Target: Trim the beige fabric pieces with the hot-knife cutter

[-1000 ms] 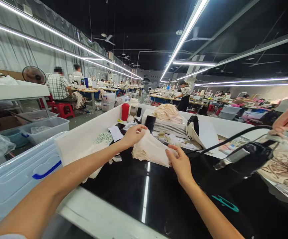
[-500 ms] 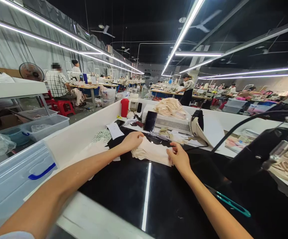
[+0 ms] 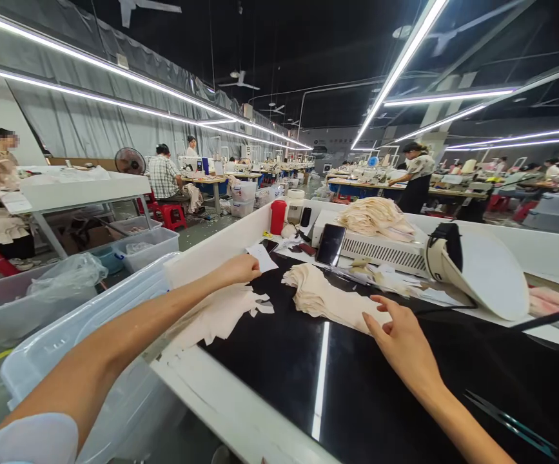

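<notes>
A stack of cream fabric pieces (image 3: 325, 298) lies on the glossy black worktop (image 3: 279, 361). My right hand (image 3: 398, 335) rests at the stack's near right corner with its fingers spread, touching the cloth. My left hand (image 3: 240, 267) is off to the left, by the white side wall (image 3: 221, 248) and a slip of white paper (image 3: 261, 256); its fingers are curled in, and I cannot make out anything in them. Thin cream fabric scraps (image 3: 218, 314) lie just below that hand.
A phone (image 3: 330, 243) leans on a white ribbed machine (image 3: 380, 252) topped with folded cream cloth (image 3: 376, 218). A red bottle (image 3: 277, 216) stands at the back. A white curved form (image 3: 482, 267) lies right. Clear plastic bins (image 3: 115, 322) sit left. Other people work at distant tables.
My left hand has let go of the fabric stack and moved left toward the white wall. My right hand stays at the stack's corner. The view has swung left.
</notes>
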`<state>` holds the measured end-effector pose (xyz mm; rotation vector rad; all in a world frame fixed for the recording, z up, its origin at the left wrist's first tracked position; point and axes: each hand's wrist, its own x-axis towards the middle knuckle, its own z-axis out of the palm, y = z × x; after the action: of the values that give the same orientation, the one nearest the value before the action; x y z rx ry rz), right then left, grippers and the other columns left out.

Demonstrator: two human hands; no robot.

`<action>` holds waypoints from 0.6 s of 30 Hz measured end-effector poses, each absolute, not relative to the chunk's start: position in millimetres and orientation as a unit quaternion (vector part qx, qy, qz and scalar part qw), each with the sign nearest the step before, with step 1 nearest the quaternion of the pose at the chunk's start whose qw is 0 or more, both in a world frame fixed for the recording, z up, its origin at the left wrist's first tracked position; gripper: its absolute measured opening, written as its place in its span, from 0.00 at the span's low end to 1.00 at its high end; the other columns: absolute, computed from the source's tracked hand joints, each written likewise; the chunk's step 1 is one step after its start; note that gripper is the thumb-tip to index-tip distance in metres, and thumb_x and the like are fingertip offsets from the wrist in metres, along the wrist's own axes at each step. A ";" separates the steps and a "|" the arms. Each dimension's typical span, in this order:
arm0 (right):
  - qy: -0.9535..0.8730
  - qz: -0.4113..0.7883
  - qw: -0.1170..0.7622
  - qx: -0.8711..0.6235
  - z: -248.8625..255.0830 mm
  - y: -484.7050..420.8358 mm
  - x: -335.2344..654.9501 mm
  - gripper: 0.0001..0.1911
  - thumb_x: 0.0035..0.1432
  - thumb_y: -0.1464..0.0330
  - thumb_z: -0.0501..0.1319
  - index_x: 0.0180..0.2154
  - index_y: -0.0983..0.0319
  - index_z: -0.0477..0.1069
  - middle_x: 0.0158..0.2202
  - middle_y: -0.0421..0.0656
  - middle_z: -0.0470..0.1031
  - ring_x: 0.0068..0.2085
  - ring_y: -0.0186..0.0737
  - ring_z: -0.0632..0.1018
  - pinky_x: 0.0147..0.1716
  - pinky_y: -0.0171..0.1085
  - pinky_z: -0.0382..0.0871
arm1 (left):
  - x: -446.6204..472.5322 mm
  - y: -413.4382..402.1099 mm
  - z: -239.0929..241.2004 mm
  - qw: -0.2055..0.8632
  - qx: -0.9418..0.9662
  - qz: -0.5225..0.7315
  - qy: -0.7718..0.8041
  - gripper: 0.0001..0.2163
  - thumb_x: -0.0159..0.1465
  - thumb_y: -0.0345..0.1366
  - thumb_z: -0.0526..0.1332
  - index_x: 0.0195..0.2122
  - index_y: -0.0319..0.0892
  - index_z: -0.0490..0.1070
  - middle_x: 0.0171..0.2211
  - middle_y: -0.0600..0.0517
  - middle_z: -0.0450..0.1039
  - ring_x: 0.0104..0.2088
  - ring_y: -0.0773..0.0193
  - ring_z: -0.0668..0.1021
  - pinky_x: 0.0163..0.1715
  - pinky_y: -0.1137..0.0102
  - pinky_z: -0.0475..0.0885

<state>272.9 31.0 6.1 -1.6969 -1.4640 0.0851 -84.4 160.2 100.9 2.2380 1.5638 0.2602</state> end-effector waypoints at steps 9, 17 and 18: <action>-0.628 0.089 0.460 -0.621 3.9 9.0 232.1 0.26 0.60 0.47 0.59 0.51 0.55 0.77 0.50 0.47 0.79 0.29 0.41 0.76 0.38 0.50 0.76 | -144.3 132.5 77.2 0.138 0.768 0.002 0.626 0.18 0.75 0.44 0.66 0.61 0.41 0.73 0.59 0.43 0.75 0.54 0.53 0.81 0.54 0.53 0.81; -0.666 0.156 0.420 -0.597 17.7 -8.9 202.9 0.21 0.63 0.50 0.60 0.49 0.54 0.79 0.51 0.46 0.80 0.31 0.40 0.77 0.30 0.41 0.73 | -151.9 120.9 66.5 0.103 0.788 0.063 0.604 0.11 0.75 0.41 0.65 0.52 0.39 0.77 0.49 0.46 0.78 0.47 0.56 0.81 0.50 0.57 0.79; -0.668 0.163 0.418 -0.593 18.3 -10.2 200.7 0.20 0.63 0.50 0.60 0.48 0.54 0.79 0.51 0.46 0.80 0.31 0.40 0.77 0.29 0.41 0.72 | -153.2 119.6 66.9 0.097 0.792 0.076 0.598 0.08 0.75 0.38 0.64 0.46 0.38 0.77 0.45 0.46 0.79 0.45 0.56 0.81 0.48 0.59 0.78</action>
<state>200.7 -10.2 18.3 -1.4885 -1.6773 0.4099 -153.2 119.6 66.9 2.3462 1.7697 0.2250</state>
